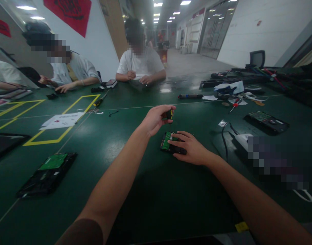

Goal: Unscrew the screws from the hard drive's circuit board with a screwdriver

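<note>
The fingers of the left hand point(156, 119) are grasping a small black-and-yellow object point(169, 115) at the centre of the frame, above the surface point(112, 170). The fingers of the right hand point(193, 149) are spreading over a black drive point(166, 144) with a green circuit board, just below and right of the left hand; whether they are gripping its edges cannot be told. The drive is lying flat, board side up. A second drive point(47, 175) is resting at the lower left, and a third drive point(267, 121) is resting at the right. A paper sheet point(61, 121) is lying at the left, overlapping a yellow outline point(41, 141). A red-handled screwdriver point(236, 104) is lying at the upper right. Two co-workers point(143, 64) are sitting at the far edge, upper left and top centre.
</note>
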Action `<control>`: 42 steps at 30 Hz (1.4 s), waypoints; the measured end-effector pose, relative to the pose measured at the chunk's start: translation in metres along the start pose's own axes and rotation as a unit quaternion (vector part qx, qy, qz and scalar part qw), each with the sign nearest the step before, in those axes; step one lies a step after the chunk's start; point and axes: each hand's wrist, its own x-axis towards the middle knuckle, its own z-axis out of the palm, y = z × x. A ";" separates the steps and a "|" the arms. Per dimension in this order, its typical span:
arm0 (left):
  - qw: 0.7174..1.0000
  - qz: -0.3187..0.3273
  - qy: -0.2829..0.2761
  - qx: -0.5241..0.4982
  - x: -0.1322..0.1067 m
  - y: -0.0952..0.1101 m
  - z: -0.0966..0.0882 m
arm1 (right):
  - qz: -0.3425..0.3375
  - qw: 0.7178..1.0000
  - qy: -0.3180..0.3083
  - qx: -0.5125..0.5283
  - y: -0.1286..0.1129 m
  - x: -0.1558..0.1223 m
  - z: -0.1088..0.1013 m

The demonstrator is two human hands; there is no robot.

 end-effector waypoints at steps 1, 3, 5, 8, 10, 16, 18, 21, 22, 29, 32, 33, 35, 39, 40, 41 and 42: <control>1.000 -0.003 -0.004 -0.005 0.000 0.001 0.000 | 0.000 1.000 -0.001 -0.001 0.000 0.000 -0.001; 1.000 -0.008 -0.010 -0.011 -0.001 0.001 0.001 | -0.001 1.000 -0.002 -0.003 0.000 0.000 -0.001; 1.000 -0.006 -0.013 -0.012 -0.002 0.002 0.002 | 0.000 1.000 -0.004 -0.005 0.000 0.000 -0.001; 1.000 -0.001 -0.011 -0.010 -0.001 0.001 0.004 | -0.003 1.000 -0.003 -0.006 0.001 0.000 0.001; 1.000 -0.004 -0.008 -0.006 -0.001 0.000 0.005 | -0.004 1.000 0.001 -0.003 0.001 0.000 0.002; 0.999 0.013 -0.003 0.046 -0.002 -0.001 0.005 | -0.002 1.000 0.006 0.001 0.002 -0.001 0.003; 0.997 0.018 0.015 0.068 -0.002 -0.001 0.003 | -0.003 1.000 0.007 0.001 0.002 -0.001 0.002; 0.997 0.011 0.018 0.076 -0.001 0.000 0.001 | -0.004 1.000 0.006 -0.001 0.001 -0.001 0.001; 0.997 0.007 0.012 0.071 -0.001 0.000 0.001 | -0.004 1.000 0.005 -0.002 0.001 -0.001 0.001; 1.000 -0.013 0.007 0.019 0.000 -0.002 0.003 | 0.002 1.000 0.000 -0.001 -0.001 -0.001 -0.001; 1.000 -0.023 0.013 0.012 0.000 -0.001 0.005 | 0.003 1.000 0.003 0.004 0.000 -0.001 0.000; 1.000 -0.023 0.010 0.011 -0.001 -0.001 0.005 | 0.003 1.000 0.004 0.005 0.000 -0.001 0.000; 1.000 -0.020 0.000 0.017 -0.001 0.000 0.005 | 0.001 1.000 0.004 0.006 0.000 -0.001 0.000; 0.999 -0.003 -0.001 0.043 -0.001 0.001 0.004 | -0.002 1.000 0.000 0.003 0.000 0.000 0.000; 0.999 -0.002 0.000 0.046 -0.001 0.001 0.003 | -0.004 1.000 -0.003 0.002 0.000 0.000 -0.001; 0.999 -0.003 0.001 0.045 -0.001 0.002 0.003 | -0.005 1.000 -0.005 0.001 0.000 0.000 -0.001; 0.999 -0.006 0.000 0.042 -0.001 0.002 0.002 | -0.005 1.000 -0.006 0.000 0.000 0.000 -0.001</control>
